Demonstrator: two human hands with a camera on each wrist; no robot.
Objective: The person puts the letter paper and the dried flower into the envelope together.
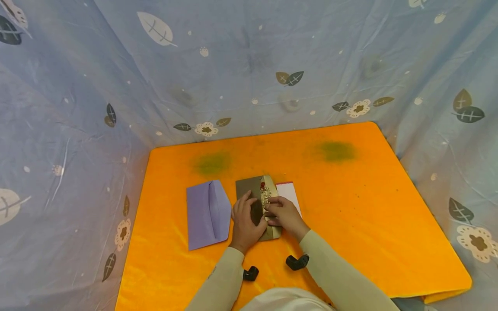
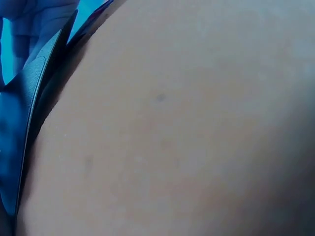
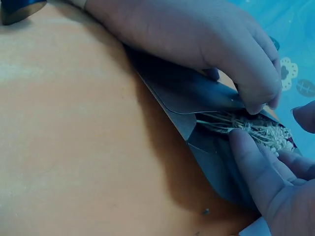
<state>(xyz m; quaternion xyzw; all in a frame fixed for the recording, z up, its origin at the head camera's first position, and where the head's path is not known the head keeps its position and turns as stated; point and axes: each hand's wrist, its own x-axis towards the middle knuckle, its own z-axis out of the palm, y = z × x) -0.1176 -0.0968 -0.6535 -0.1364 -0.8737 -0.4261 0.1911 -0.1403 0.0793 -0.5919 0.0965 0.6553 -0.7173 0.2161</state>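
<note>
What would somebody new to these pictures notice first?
Probably the bright orange tablecloth, set before a pale blue leaf-print curtain. Near its front middle, the left hand rests on a dark olive envelope while the right hand touches dried flowers at its opening. A purple envelope, flap open, lies to the left.

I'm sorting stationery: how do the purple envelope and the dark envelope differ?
The purple envelope is plain violet; the dark envelope is olive-brown with a paler flap. The purple envelope's opening shows no contents, while dried flowers lie at the dark envelope's opening. Both have their flaps open.
</note>
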